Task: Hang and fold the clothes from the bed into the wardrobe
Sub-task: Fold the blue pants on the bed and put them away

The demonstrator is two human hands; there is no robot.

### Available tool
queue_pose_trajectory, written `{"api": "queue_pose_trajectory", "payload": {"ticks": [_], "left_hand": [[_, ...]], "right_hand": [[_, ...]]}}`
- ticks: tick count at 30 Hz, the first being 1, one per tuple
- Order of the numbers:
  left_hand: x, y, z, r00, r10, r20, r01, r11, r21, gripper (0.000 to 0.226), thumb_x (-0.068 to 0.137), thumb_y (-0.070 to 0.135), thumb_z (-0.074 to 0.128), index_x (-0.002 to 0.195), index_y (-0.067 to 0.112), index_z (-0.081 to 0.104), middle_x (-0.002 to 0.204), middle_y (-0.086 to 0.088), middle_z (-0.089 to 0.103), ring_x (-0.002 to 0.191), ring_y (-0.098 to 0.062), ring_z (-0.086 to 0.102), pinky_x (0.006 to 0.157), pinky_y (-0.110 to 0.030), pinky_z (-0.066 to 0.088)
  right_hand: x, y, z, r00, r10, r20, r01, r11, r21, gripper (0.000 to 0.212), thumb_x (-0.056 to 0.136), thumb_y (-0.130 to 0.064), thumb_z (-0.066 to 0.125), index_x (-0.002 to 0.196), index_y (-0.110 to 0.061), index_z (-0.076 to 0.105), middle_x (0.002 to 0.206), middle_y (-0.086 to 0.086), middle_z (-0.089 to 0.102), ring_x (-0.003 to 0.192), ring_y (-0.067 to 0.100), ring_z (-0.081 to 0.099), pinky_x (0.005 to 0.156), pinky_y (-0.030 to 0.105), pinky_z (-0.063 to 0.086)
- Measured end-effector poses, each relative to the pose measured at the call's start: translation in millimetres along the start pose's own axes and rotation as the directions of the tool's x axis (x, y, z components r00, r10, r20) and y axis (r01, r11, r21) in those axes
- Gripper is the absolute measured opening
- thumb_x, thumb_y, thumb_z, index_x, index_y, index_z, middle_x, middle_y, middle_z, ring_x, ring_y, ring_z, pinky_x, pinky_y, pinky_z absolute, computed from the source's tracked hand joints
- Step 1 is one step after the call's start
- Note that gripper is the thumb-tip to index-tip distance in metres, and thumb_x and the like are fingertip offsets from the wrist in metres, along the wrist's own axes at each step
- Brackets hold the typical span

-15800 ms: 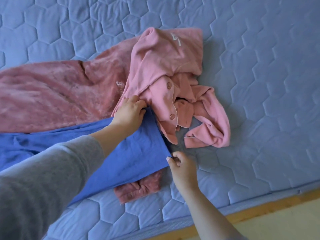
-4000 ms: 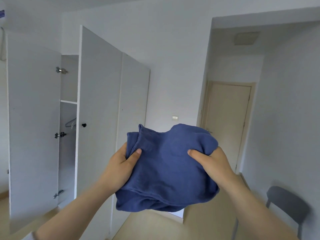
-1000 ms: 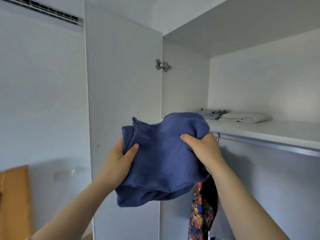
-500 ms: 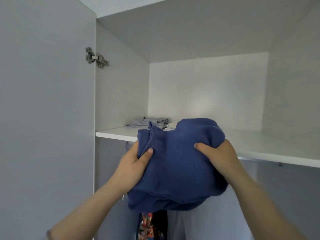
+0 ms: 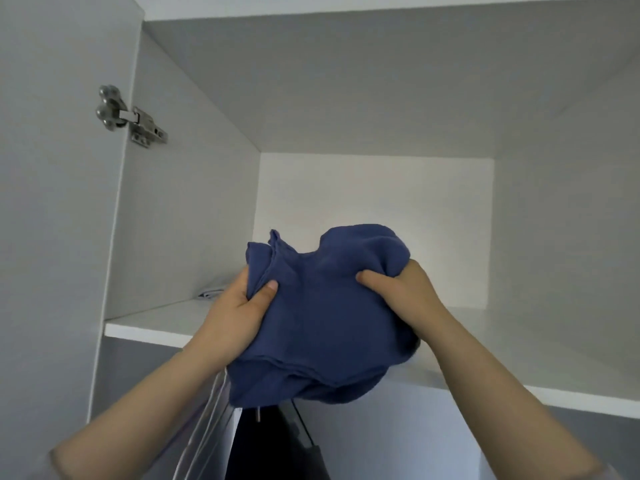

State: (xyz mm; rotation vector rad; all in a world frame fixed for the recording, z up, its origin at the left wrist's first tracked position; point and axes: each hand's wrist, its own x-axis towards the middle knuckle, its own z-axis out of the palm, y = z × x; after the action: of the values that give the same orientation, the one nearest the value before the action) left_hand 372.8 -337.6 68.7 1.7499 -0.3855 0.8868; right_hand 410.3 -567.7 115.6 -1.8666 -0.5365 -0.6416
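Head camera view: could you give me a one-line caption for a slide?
The left hand and right hand hold a folded blue garment up at the wardrobe's upper shelf.

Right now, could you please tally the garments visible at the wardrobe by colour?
Blue garment, gripped by the left hand and right hand: 1
Pale grey garment, lying on the shelf, mostly hidden: 1
Dark garment, hanging below the shelf: 1
Total: 3
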Motion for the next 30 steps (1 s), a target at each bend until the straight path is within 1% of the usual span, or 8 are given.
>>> {"api": "queue_pose_trajectory", "payload": {"ticks": [4, 8, 12, 14, 20, 26, 28, 30], "left_hand": [[51, -16, -9, 0.999, 0.042, -0.035, -0.039, 0.996, 0.079, 0.03, 0.1, 0.017, 0.048, 0.127, 0.028, 0.055, 0.107, 0.021, 0.064, 0.089, 0.013, 0.06, 0.07, -0.002, 0.045], [103, -30, -16, 0.992, 0.06, -0.115, -0.039, 0.983, 0.179, 0.036, 0.1, 0.016, 0.047, 0.133, 0.029, 0.051, 0.109, 0.017, 0.062, 0.094, 0.004, 0.057, 0.071, -0.003, 0.043], [152, -50, -23, 0.984, 0.05, -0.172, 0.002, 0.956, 0.294, 0.044, 0.1, 0.013, 0.043, 0.143, 0.026, 0.043, 0.128, 0.002, 0.059, 0.114, -0.018, 0.055, 0.088, -0.023, 0.04], [170, -67, -25, 0.982, 0.073, -0.176, -0.007, 0.936, 0.351, 0.048, 0.1, 0.01, 0.042, 0.145, 0.024, 0.04, 0.135, -0.001, 0.054, 0.122, -0.023, 0.051, 0.092, -0.025, 0.037], [215, -104, -28, 0.991, 0.09, -0.095, -0.041, 0.901, 0.433, 0.045, 0.1, 0.005, 0.04, 0.143, 0.016, 0.045, 0.144, -0.001, 0.049, 0.133, -0.02, 0.045, 0.11, -0.03, 0.035], [260, -105, -32, 0.971, 0.169, -0.171, -0.056, 0.849, 0.525, 0.045, 0.103, 0.013, 0.038, 0.148, 0.016, 0.037, 0.151, 0.005, 0.038, 0.14, -0.011, 0.035, 0.11, -0.016, 0.023], [256, -118, -31, 0.978, 0.103, -0.182, -0.011, 0.895, 0.446, 0.043, 0.102, 0.016, 0.044, 0.144, 0.02, 0.043, 0.143, 0.009, 0.048, 0.131, -0.009, 0.046, 0.109, -0.023, 0.034], [239, -143, -29, 0.969, -0.234, -0.08, 0.246, 0.944, 0.219, 0.033, 0.096, 0.018, 0.057, 0.13, 0.021, 0.056, 0.122, 0.0, 0.066, 0.102, -0.018, 0.067, 0.086, -0.037, 0.056]], "right_hand": [[73, 0, 27, 0.993, -0.063, 0.099, 0.064, 0.998, -0.003, 0.016, 0.08, -0.028, 0.067, 0.093, -0.02, 0.065, 0.091, 0.002, 0.07, 0.083, 0.011, 0.066, 0.069, 0.029, 0.054], [149, 0, 49, 0.973, -0.113, 0.203, 0.099, 0.992, 0.08, 0.036, 0.079, -0.028, 0.07, 0.114, -0.023, 0.062, 0.109, -0.004, 0.066, 0.098, 0.012, 0.063, 0.081, 0.031, 0.054], [212, 16, 77, 0.951, -0.149, 0.269, 0.125, 0.987, 0.105, 0.039, 0.082, -0.023, 0.069, 0.12, -0.02, 0.061, 0.115, -0.001, 0.065, 0.103, 0.015, 0.062, 0.083, 0.029, 0.052], [236, 29, 94, 0.938, -0.151, 0.311, 0.124, 0.987, 0.106, 0.039, 0.082, -0.022, 0.069, 0.12, -0.018, 0.061, 0.115, 0.0, 0.065, 0.103, 0.016, 0.062, 0.085, 0.03, 0.052], [302, 60, 131, 0.887, -0.126, 0.443, 0.083, 0.99, 0.115, 0.033, 0.083, -0.02, 0.064, 0.115, -0.013, 0.063, 0.112, 0.006, 0.069, 0.105, 0.02, 0.065, 0.097, 0.041, 0.051], [374, 63, 154, 0.871, -0.158, 0.464, 0.049, 0.97, 0.238, 0.033, 0.087, -0.019, 0.063, 0.119, -0.015, 0.063, 0.113, 0.006, 0.069, 0.105, 0.019, 0.065, 0.087, 0.033, 0.054], [392, 76, 168, 0.85, -0.186, 0.493, 0.058, 0.963, 0.262, 0.032, 0.087, -0.019, 0.065, 0.119, -0.018, 0.063, 0.113, 0.004, 0.07, 0.102, 0.018, 0.066, 0.083, 0.03, 0.054], [403, 110, 192, 0.803, -0.114, 0.585, 0.062, 0.992, 0.11, 0.033, 0.086, -0.015, 0.069, 0.119, -0.013, 0.064, 0.116, 0.006, 0.069, 0.102, 0.018, 0.065, 0.084, 0.029, 0.054]]}}
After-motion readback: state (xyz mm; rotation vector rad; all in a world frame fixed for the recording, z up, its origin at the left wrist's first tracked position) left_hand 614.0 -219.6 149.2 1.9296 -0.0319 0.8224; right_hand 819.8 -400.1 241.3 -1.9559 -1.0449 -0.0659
